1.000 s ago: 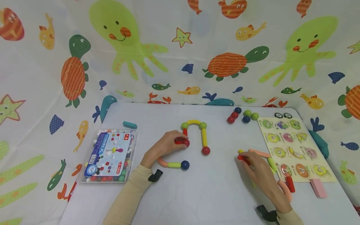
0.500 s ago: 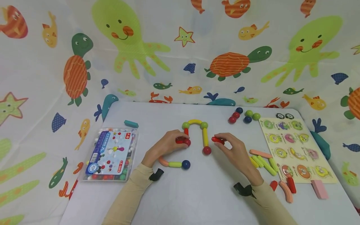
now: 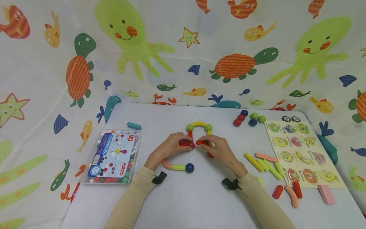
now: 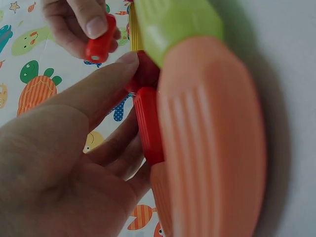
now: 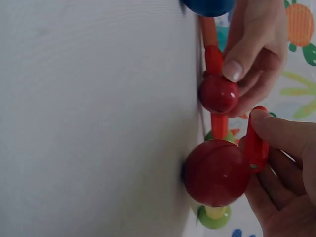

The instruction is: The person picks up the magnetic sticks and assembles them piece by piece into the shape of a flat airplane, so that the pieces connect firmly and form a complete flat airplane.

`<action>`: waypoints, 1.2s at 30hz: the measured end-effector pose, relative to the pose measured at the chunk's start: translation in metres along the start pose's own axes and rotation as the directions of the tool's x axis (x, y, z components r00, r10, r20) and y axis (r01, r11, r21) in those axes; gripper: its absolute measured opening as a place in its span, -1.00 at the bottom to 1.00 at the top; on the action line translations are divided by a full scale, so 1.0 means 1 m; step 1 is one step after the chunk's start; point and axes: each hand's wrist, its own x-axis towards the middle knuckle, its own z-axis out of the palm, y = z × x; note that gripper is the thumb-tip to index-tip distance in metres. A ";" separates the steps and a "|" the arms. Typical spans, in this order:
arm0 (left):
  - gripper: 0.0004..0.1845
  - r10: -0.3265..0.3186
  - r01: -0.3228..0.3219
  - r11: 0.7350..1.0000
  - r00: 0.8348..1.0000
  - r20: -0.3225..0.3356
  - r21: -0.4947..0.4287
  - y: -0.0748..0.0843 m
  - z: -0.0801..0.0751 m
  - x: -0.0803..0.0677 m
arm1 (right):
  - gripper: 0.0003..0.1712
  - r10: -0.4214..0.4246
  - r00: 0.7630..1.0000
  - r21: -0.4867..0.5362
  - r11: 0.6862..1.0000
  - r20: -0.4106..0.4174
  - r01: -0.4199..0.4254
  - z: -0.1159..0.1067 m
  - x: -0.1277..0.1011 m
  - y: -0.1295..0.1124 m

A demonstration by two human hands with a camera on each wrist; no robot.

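In the head view, my left hand grips a red ball at the joint of two red sticks. My right hand pinches a short red stick just right of that ball, apart from it. Above the hands, a yellow arc joins two green balls. A second red ball, at the lower end of a yellow stick, is partly hidden by the right hand in the head view. A curved orange piece, a lime stick and a blue ball continue below the left hand.
A clear box of small balls stands at left, a teal block behind it. Loose balls lie at the back right. Several loose sticks lie beside a fruit puzzle board; a pink block is near the right edge.
My right hand has picked up the red stick from among the loose pieces at right and carried it left to beside the left hand. The left hand keeps its hold on the red ball.
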 end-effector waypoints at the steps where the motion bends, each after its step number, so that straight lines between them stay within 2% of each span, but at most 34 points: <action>1: -0.61 0.003 -0.003 1.000 1.000 -0.001 0.000 0.000 0.000 0.000 | -0.63 0.001 1.000 -0.010 1.000 0.010 -0.001 0.002 0.001 0.001; 9: -0.63 0.057 -0.057 0.998 0.998 -0.017 0.008 0.001 -0.001 -0.001 | -0.66 0.042 0.996 -0.067 0.997 0.081 -0.036 0.010 0.002 0.002; 24: -0.63 0.054 -0.054 0.998 0.998 -0.013 0.015 0.000 0.000 0.000 | -0.67 0.048 0.991 -0.087 0.995 0.124 -0.037 0.014 0.004 0.004; 31: -0.62 0.038 -0.037 0.999 0.999 -0.009 0.022 0.003 -0.001 -0.002 | -0.63 0.040 0.994 -0.074 0.997 0.099 -0.033 0.012 0.002 0.002; 36: -0.63 0.048 -0.048 0.999 0.998 -0.039 0.003 0.008 -0.001 0.000 | -0.59 0.036 0.999 -0.068 0.997 0.000 -0.036 0.004 -0.006 0.000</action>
